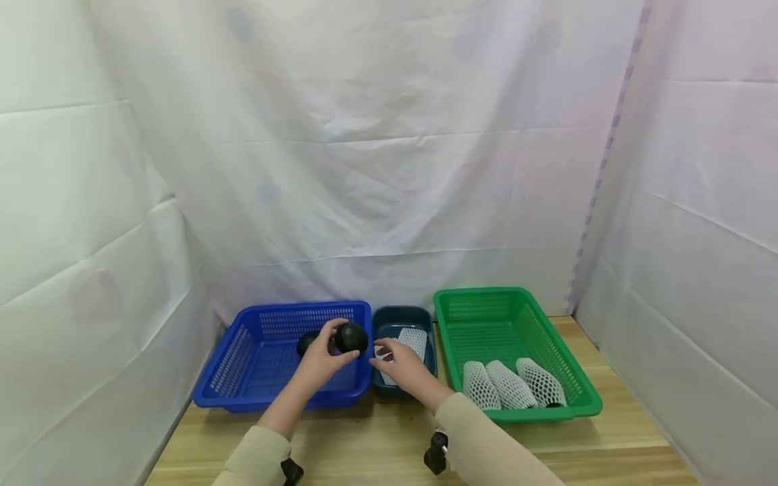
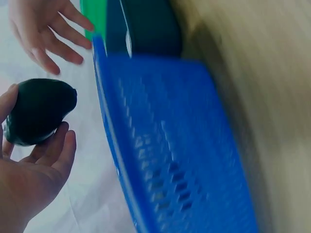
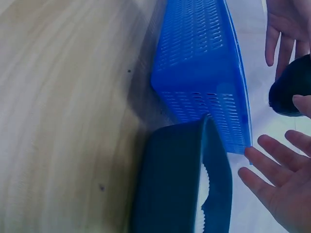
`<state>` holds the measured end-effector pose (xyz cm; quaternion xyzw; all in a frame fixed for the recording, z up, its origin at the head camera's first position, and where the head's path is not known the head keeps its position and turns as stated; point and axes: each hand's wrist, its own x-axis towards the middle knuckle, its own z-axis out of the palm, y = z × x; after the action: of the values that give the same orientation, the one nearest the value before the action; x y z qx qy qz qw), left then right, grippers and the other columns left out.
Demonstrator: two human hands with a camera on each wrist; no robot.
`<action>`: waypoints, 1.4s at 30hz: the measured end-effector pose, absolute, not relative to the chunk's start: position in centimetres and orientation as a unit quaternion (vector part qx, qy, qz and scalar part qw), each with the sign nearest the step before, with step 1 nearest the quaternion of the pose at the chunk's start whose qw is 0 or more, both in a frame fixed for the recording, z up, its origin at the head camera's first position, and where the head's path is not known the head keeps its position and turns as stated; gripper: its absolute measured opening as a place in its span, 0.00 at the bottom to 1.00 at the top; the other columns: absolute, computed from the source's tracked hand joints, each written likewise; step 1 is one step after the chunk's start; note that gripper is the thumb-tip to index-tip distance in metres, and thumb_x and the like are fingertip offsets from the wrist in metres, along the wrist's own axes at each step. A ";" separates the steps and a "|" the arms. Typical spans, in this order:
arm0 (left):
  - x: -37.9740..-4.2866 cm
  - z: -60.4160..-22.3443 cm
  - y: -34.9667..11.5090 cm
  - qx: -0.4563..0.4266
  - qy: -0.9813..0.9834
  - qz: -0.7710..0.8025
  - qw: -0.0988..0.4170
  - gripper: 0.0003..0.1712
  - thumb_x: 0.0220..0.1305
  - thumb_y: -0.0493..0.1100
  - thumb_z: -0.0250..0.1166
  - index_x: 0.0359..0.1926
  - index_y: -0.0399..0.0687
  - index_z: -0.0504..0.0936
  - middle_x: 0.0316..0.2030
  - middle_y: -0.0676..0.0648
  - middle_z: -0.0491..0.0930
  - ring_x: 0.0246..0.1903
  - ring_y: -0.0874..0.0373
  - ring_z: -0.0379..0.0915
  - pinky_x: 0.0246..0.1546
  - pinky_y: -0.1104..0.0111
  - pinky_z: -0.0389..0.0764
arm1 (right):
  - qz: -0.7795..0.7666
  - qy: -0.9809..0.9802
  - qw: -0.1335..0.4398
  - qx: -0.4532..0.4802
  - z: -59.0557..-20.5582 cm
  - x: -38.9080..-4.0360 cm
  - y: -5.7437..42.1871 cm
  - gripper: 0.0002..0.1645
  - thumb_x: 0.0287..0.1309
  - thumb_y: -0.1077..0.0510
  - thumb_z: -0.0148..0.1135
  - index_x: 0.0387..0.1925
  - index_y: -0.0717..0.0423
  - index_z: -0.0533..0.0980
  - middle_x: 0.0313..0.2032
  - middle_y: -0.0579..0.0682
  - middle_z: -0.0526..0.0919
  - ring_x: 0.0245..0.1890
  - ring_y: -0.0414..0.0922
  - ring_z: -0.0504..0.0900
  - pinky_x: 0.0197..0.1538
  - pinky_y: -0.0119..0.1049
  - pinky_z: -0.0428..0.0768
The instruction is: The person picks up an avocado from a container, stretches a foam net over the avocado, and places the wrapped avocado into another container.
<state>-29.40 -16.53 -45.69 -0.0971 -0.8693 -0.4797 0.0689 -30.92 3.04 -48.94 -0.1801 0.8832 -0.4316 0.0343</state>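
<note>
My left hand [image 1: 319,359] holds a dark avocado [image 1: 351,337] between thumb and fingers, above the right side of the blue basket [image 1: 267,403]. In the left wrist view the avocado [image 2: 41,111] lies on its side in the curled fingers. My right hand [image 1: 404,368] hovers over the small dark teal bin [image 1: 402,312], fingers spread and turned toward the avocado. Its thumb overlaps the fruit in the right wrist view, while the other fingers [image 3: 272,167] hold nothing. White foam net sleeves [image 1: 413,341] lie in the teal bin, partly hidden by the right hand.
Another dark avocado [image 1: 306,344] sits in the blue basket, partly behind the left hand. At the right, a green basket [image 1: 516,295] contains three items in white net sleeves [image 1: 510,385] along its near side. All stand on a wooden table [image 1: 377,445] before white curtains.
</note>
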 end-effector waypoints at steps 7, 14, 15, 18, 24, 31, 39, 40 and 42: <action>-27.1 -46.1 -14.7 -0.096 -0.830 -0.546 0.062 0.39 0.48 0.54 0.69 0.60 0.70 0.60 0.48 0.46 0.70 0.45 0.52 0.72 0.43 0.57 0.75 | -0.466 0.862 0.051 -0.195 -49.8 -29.6 4.7 0.32 0.57 0.42 0.54 0.61 0.46 0.63 0.51 0.51 0.74 0.48 0.46 0.74 0.45 0.43 0.75; -25.4 -46.6 -13.1 -0.074 -0.758 -0.646 0.055 0.38 0.52 0.52 0.66 0.62 0.67 0.58 0.55 0.41 0.66 0.56 0.47 0.63 0.51 0.57 0.69 | -0.492 0.837 -0.004 -0.239 -50.1 -28.2 6.0 0.20 0.59 0.45 0.53 0.53 0.42 0.71 0.44 0.40 0.78 0.46 0.40 0.75 0.47 0.42 0.74; -25.2 -46.8 -12.8 -0.076 -0.739 -0.667 0.051 0.38 0.53 0.51 0.66 0.63 0.64 0.58 0.57 0.39 0.65 0.56 0.46 0.63 0.50 0.57 0.70 | -0.496 0.835 -0.016 -0.240 -50.1 -28.0 6.3 0.19 0.59 0.45 0.53 0.51 0.42 0.72 0.43 0.39 0.78 0.45 0.39 0.75 0.47 0.40 0.74; -24.6 -47.6 -12.0 -0.076 -0.696 -0.713 0.042 0.39 0.55 0.48 0.64 0.64 0.57 0.55 0.58 0.35 0.63 0.55 0.45 0.64 0.47 0.60 0.73 | -0.516 0.821 -0.037 -0.240 -50.4 -27.4 7.1 0.17 0.58 0.47 0.55 0.48 0.45 0.75 0.41 0.40 0.79 0.43 0.40 0.76 0.44 0.36 0.76; -23.4 -49.4 -10.4 -0.063 -0.662 -0.746 0.041 0.37 0.60 0.47 0.60 0.63 0.46 0.51 0.53 0.30 0.66 0.47 0.44 0.71 0.43 0.61 0.75 | -0.552 0.800 -0.055 -0.227 -51.3 -26.5 8.5 0.18 0.59 0.51 0.54 0.49 0.53 0.75 0.43 0.48 0.80 0.42 0.42 0.78 0.42 0.32 0.76; -22.1 -51.2 -9.4 -0.036 -0.651 -0.758 0.019 0.35 0.64 0.47 0.55 0.62 0.38 0.47 0.41 0.33 0.75 0.37 0.41 0.77 0.42 0.54 0.75 | -0.545 0.811 -0.053 -0.208 -52.8 -25.4 9.6 0.21 0.61 0.47 0.51 0.49 0.54 0.75 0.37 0.44 0.82 0.39 0.38 0.79 0.41 0.31 0.77; -21.8 -53.0 -8.8 -0.012 -0.648 -0.761 -0.015 0.34 0.65 0.48 0.53 0.59 0.31 0.48 0.35 0.37 0.78 0.34 0.42 0.77 0.38 0.54 0.77 | -0.565 0.803 -0.031 -0.185 -53.0 -24.1 10.0 0.16 0.62 0.56 0.51 0.46 0.62 0.76 0.32 0.53 0.82 0.36 0.51 0.80 0.39 0.36 0.78; -21.8 -53.3 -8.7 -0.009 -0.648 -0.761 -0.020 0.33 0.65 0.47 0.54 0.58 0.31 0.48 0.35 0.36 0.78 0.34 0.40 0.77 0.38 0.54 0.77 | -0.575 0.797 -0.022 -0.184 -52.8 -23.8 10.0 0.16 0.62 0.57 0.51 0.45 0.63 0.76 0.32 0.55 0.82 0.35 0.53 0.80 0.38 0.39 0.78; -21.7 -53.8 -8.6 -0.005 -0.648 -0.761 -0.024 0.33 0.65 0.47 0.54 0.57 0.30 0.49 0.35 0.35 0.78 0.34 0.38 0.76 0.38 0.53 0.77 | -0.596 0.782 -0.005 -0.181 -52.4 -23.2 10.0 0.15 0.62 0.60 0.50 0.45 0.66 0.76 0.31 0.59 0.81 0.33 0.55 0.79 0.37 0.43 0.78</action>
<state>-21.71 -8.63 -53.79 -0.0051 -0.6481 -0.7612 -0.0242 -23.19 9.96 -52.39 -0.1808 0.7823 -0.5961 -0.0046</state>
